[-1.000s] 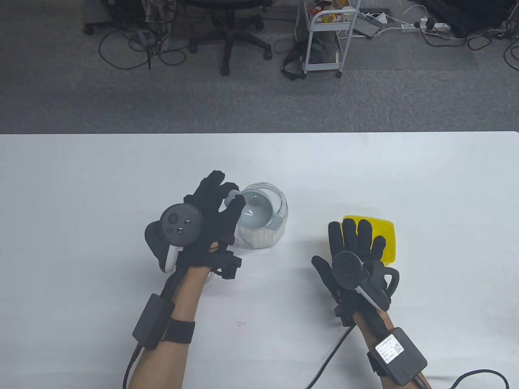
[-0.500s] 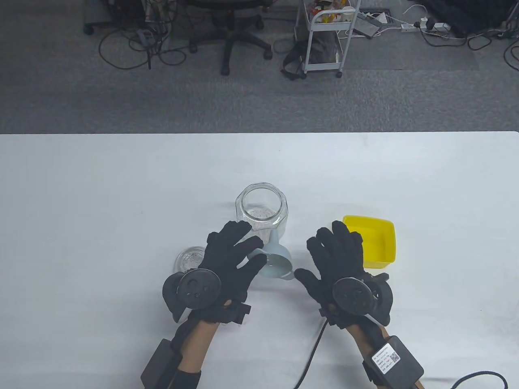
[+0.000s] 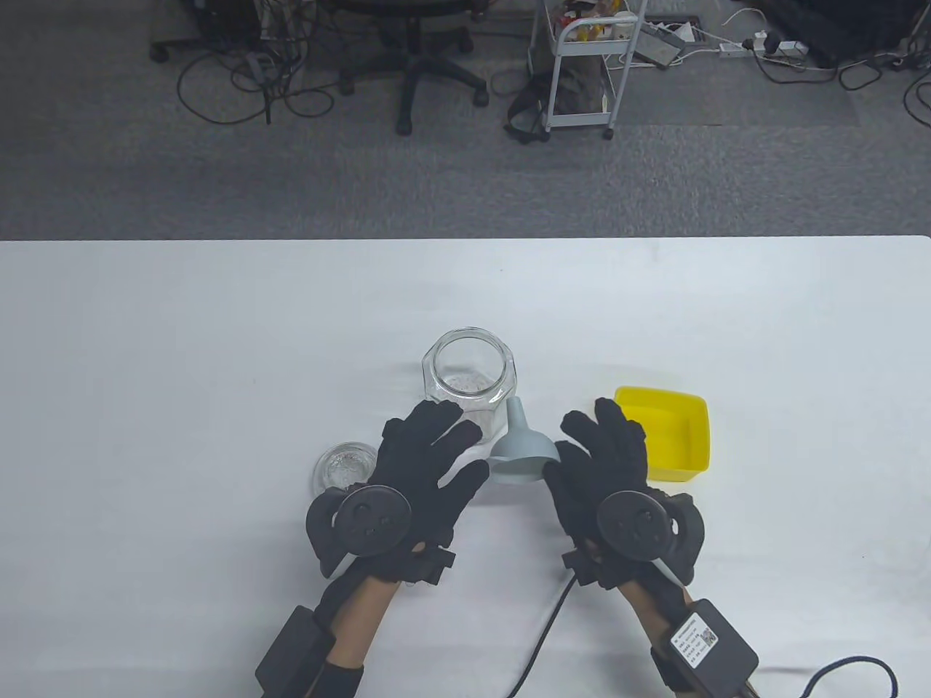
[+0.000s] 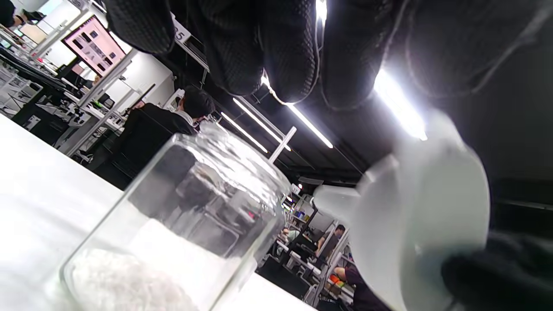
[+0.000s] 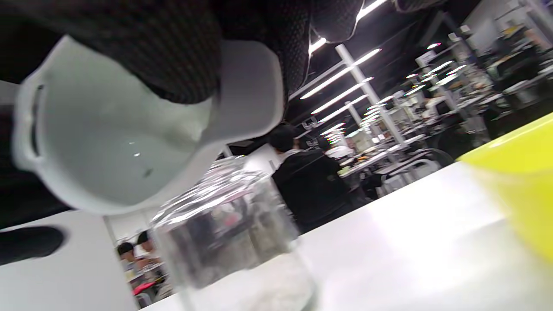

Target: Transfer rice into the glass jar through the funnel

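The glass jar (image 3: 469,374) stands open at the table's middle with white rice (image 4: 121,280) in its bottom. The pale grey funnel (image 3: 520,452) is tilted just in front of it, spout pointing away toward the jar. My right hand (image 3: 574,447) grips the funnel's wide rim; in the right wrist view its fingers (image 5: 173,56) lie over the rim of the funnel (image 5: 129,147). My left hand (image 3: 451,451) is beside the funnel with fingers spread and holds nothing. Its fingers (image 4: 281,52) hang above the jar (image 4: 194,207) and the funnel (image 4: 414,216).
A yellow square container (image 3: 665,432) sits right of my right hand, also in the right wrist view (image 5: 518,190). A round glass lid (image 3: 345,465) lies left of my left hand. The jar (image 5: 229,242) is close behind the funnel.
My left hand lifted the funnel out of the jar and brought it toward me. It has let go and my right hand, moved over from the yellow container, now holds the funnel.
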The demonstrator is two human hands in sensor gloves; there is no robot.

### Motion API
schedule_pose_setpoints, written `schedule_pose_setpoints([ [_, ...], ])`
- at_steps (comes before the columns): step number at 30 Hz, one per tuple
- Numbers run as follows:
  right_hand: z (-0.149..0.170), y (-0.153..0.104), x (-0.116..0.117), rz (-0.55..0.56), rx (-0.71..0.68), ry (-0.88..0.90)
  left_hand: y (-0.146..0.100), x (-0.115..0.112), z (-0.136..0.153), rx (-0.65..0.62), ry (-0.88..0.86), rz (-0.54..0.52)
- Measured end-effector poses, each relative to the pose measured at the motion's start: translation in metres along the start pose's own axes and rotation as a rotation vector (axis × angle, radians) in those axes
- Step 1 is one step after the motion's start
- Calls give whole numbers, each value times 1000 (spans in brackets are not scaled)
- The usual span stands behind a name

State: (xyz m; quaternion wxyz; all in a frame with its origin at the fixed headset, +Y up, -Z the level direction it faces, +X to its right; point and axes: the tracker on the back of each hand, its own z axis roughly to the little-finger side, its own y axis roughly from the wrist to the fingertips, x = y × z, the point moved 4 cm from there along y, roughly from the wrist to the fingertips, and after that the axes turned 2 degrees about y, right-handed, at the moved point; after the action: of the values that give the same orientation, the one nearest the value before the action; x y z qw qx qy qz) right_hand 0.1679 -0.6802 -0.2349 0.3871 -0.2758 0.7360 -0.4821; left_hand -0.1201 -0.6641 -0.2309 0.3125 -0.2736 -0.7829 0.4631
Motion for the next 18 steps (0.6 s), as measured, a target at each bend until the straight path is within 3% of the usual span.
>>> schedule_pose_setpoints([
  [6,54,10,-39,134,194,-271,-10,10,24,-48,442,-16],
  [10,83,11,-48,106,342,-384,-22,-8,56,53,414,93],
  [13,99,10,-53,87,445,-447,-26,-24,69,105,513,224],
  [18,116,6,-60,34,555,-489,-30,-35,76,129,499,281],
])
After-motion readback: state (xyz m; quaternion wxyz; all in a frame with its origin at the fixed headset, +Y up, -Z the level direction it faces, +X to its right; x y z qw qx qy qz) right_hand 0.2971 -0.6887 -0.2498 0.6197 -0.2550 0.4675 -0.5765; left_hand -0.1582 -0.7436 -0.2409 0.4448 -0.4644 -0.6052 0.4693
